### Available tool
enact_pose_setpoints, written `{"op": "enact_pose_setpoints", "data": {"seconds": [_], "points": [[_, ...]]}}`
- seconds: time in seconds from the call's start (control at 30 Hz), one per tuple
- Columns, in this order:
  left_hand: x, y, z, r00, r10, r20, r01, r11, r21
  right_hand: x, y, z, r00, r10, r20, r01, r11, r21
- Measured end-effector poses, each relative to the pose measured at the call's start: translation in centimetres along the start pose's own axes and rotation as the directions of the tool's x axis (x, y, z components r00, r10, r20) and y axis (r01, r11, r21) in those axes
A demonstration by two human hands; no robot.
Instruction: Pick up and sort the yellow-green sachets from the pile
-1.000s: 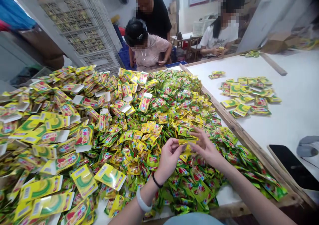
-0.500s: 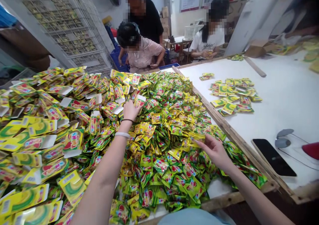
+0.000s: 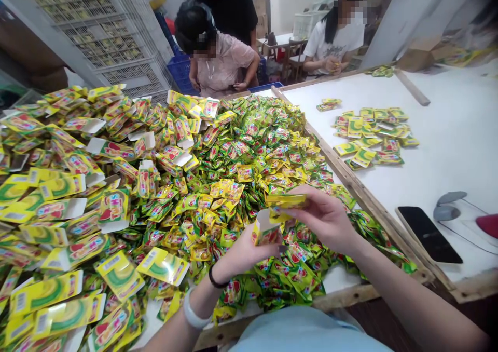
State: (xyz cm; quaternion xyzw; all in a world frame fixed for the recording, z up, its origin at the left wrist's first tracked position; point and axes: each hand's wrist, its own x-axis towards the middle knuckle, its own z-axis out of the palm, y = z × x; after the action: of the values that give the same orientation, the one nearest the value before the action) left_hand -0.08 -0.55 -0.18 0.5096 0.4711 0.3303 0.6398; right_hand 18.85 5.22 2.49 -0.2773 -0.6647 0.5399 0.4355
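Observation:
My left hand (image 3: 241, 252) grips a small printed carton (image 3: 267, 233) whose white end flap stands up. My right hand (image 3: 327, 221) pinches yellow candy-style packets (image 3: 287, 201) just above the carton's end; how many cannot be made out. Both hands are close together over a heap of green and yellow packets (image 3: 233, 186). Left of that heap lies a big pile of yellow, green and red cartons (image 3: 113, 210), several with their white flaps out.
A wooden strip (image 3: 342, 170) edges the heap on the right. Beyond it on the white table (image 3: 447, 149) are a group of cartons (image 3: 373, 134), a phone (image 3: 428, 234) and sunglasses (image 3: 447, 206). Crates (image 3: 101, 35) stand back left. Three people are across the table.
My left hand has come back from the carton pile toward me with a carton. My right hand has lifted yellow packets from the heap to the carton's end.

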Motion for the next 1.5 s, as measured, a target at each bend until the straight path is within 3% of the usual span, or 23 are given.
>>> {"op": "enact_pose_setpoints", "data": {"seconds": [0.07,0.17,0.27,0.37,0.5,0.63,0.7,0.77,0.83,0.9,0.93,0.97,1.0,1.07,1.17,1.3,1.4,1.5], "points": [[-0.1,-0.5,0.8,0.997,0.022,-0.07,-0.017,0.997,0.071,0.3,-0.2,0.3,0.988,-0.036,0.151,0.063,0.982,-0.179],[-0.1,-1.1,1.0,0.997,0.043,-0.061,-0.035,0.99,0.133,-0.2,-0.6,0.3,0.933,0.029,0.359,0.151,0.873,-0.464],[-0.1,-2.0,1.2,0.998,0.058,-0.027,-0.052,0.986,0.161,-1.5,-1.2,0.3,0.89,0.108,0.443,0.199,0.782,-0.59],[-0.1,-2.5,1.4,0.998,0.023,0.053,-0.029,0.994,0.11,-2.5,-1.3,-0.2,0.892,0.12,0.435,0.152,0.828,-0.54],[0.0,-2.4,1.8,0.986,0.034,0.164,-0.04,0.999,0.037,-3.5,0.0,-0.7,0.952,0.002,0.305,0.123,0.913,-0.39],[0.4,-1.6,2.8,0.966,0.133,0.22,-0.133,0.991,-0.013,-4.6,1.2,0.0,0.919,0.024,0.393,0.139,0.914,-0.38],[0.8,-1.2,2.8,0.96,0.185,0.209,-0.193,0.981,0.019,-4.8,1.4,-0.7,0.929,0.04,0.369,0.135,0.889,-0.438],[1.3,-0.9,2.0,0.966,0.224,0.13,-0.245,0.952,0.182,-4.4,1.5,-3.0,0.977,-0.045,0.21,0.162,0.795,-0.585],[2.1,-0.7,0.1,0.944,0.326,-0.047,-0.268,0.842,0.469,-3.5,1.7,-6.4,0.976,-0.213,-0.048,0.089,0.588,-0.804],[2.9,-0.9,-1.9,0.848,0.479,-0.227,-0.187,0.67,0.718,-2.3,2.2,-9.3,0.89,-0.377,-0.254,-0.127,0.332,-0.935],[3.3,-1.1,-2.8,0.797,0.539,-0.274,-0.132,0.597,0.791,-1.7,2.6,-10.2,0.868,-0.418,-0.268,-0.174,0.249,-0.953],[3.6,-1.3,-3.4,0.764,0.573,-0.297,-0.08,0.54,0.838,-1.0,3.3,-10.5,0.876,-0.422,-0.231,-0.153,0.211,-0.965],[3.8,-1.6,-3.7,0.752,0.585,-0.304,-0.038,0.498,0.866,-0.4,4.1,-10.2,0.91,-0.385,-0.152,-0.072,0.213,-0.974],[4.1,-2.2,-3.5,0.759,0.581,-0.295,0.015,0.438,0.899,0.6,6.2,-8.4,0.962,-0.258,0.09,0.169,0.304,-0.937],[4.7,-2.6,-2.4,0.753,0.589,-0.294,0.066,0.377,0.924,1.4,9.7,-4.7,0.939,-0.12,0.321,0.341,0.417,-0.843],[7.4,-2.2,-2.0,0.738,0.588,-0.33,0.15,0.334,0.931,1.0,12.2,-2.4,0.946,-0.155,0.284,0.322,0.54,-0.777],[9.8,-1.8,-2.4,0.744,0.564,-0.357,0.19,0.334,0.923,0.0,11.7,-2.7,0.963,-0.181,0.197,0.267,0.596,-0.757],[10.5,-1.7,-2.9,0.748,0.568,-0.345,0.149,0.362,0.92,-1.0,10.1,-3.6,0.981,-0.187,0.051,0.166,0.671,-0.723]]}}
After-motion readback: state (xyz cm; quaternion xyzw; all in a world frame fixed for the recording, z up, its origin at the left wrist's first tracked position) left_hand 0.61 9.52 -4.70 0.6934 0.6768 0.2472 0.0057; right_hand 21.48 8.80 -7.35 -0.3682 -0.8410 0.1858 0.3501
